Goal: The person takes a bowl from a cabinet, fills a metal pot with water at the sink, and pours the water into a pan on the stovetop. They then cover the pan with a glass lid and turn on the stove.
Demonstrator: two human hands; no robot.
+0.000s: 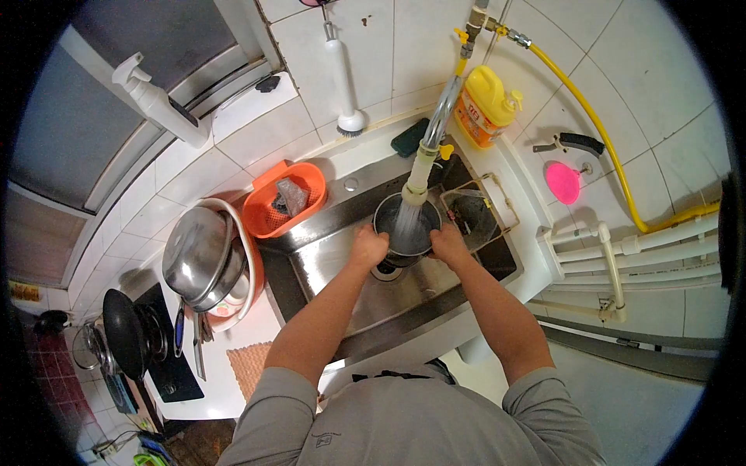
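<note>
Both of my hands grip a dark round pot [395, 247] by its opposite sides, over the steel sink [330, 268]. My left hand [369, 246] is closed on the left side of the rim. On the right side, my right hand [449, 242] is closed in the same way. Water sprays from the faucet's pale nozzle [420, 177] straight down into the pot. What the fingers wrap around, handles or rim, is mostly hidden by the hands.
An orange basket [311, 190] hangs at the sink's left, beside stacked steel bowls [198, 248]. A wire rack with a bag [470, 217] sits in the sink's right corner. Behind are a yellow soap bottle [483, 109] and a dark sponge [409, 137]. A black wok [124, 332] stands far left.
</note>
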